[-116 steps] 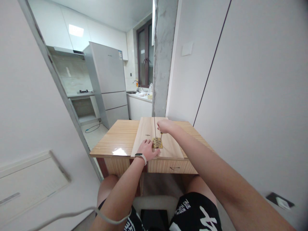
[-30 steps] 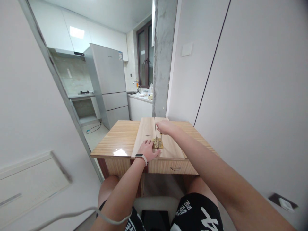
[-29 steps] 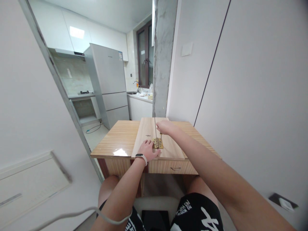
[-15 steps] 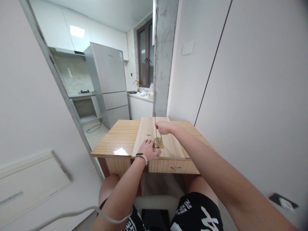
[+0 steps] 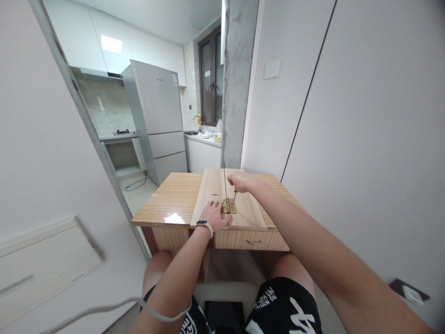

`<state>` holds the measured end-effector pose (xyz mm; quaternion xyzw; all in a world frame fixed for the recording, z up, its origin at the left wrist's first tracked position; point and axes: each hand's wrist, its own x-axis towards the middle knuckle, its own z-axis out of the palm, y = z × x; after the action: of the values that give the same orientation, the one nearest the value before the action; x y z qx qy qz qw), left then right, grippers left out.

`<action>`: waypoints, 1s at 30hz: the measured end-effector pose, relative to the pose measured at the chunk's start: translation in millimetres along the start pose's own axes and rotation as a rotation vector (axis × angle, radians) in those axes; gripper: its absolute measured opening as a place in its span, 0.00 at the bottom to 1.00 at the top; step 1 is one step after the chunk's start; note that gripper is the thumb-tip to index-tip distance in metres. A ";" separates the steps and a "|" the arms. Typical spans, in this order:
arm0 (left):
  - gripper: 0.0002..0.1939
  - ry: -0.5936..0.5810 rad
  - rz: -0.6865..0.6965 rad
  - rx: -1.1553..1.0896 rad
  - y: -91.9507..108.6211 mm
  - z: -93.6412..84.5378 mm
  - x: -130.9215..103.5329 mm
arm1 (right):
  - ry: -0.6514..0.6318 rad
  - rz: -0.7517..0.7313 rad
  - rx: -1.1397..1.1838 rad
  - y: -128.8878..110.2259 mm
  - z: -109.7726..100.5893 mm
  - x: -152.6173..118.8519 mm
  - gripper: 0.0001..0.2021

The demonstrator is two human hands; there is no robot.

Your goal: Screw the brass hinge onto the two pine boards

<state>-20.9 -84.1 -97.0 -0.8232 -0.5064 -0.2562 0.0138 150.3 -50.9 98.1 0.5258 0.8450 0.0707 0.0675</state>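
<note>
One brass-coloured hinge [image 5: 228, 205] is laid open across the seam between two pale boards, nearer their front ends than their far ends. One leaf is set on the left board [image 5: 206, 188] and one on the right board [image 5: 251, 215]. By the right hand [image 5: 241, 182], clenched, one screwdriver [image 5: 235, 198] is grasped; its handle is mostly hidden by the fist, and its slightly tilted shaft is brought down to the right leaf. Whether the tip is seated in a screw cannot be told. By the left hand [image 5: 212, 214], spread and ungripping, the left board is covered beside the hinge, with the thumb laid over the seam at the near end. One wristband [image 5: 206, 227] is worn on that wrist.

The whole depth of the table [image 5: 167, 199] is spanned by the boards, their near ends lying along its front edge. The widest room is given on the left, up to the table's left edge; on the right, the strip of tabletop is partly hidden by the forearm. Below the front edge, one drawer handle [image 5: 253, 242] is seen. Well beyond, one refrigerator [image 5: 162, 102] is seen.
</note>
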 end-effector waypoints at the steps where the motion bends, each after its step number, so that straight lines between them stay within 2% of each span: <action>1: 0.31 0.000 0.000 -0.003 -0.1 0.1 -0.1 | 0.008 -0.001 -0.004 0.9 0.9 0.6 0.14; 8: 0.30 -0.002 -0.001 -0.002 1.0 0.5 0.0 | 0.036 -0.017 -0.031 -0.9 4.0 3.8 0.13; 12: 0.30 -0.003 -0.007 -0.008 0.6 1.2 0.5 | 0.045 -0.009 -0.065 -3.1 4.8 4.2 0.09; 21: 0.31 0.011 -0.005 -0.008 -0.8 3.9 1.0 | 0.019 0.022 -0.030 -10.0 6.5 1.0 0.18; 26: 0.32 0.001 -0.013 -0.007 -1.6 4.7 0.5 | -0.052 -0.003 0.018 -10.8 2.2 0.7 0.20; 30: 0.32 0.002 -0.010 -0.006 -1.2 4.2 0.5 | -0.030 -0.036 0.013 -10.8 -0.4 0.2 0.18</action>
<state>-20.0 -82.0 -100.7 -0.8204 -0.5099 -0.2585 0.0105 140.6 -55.4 96.4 0.5119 0.8536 0.0563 0.0782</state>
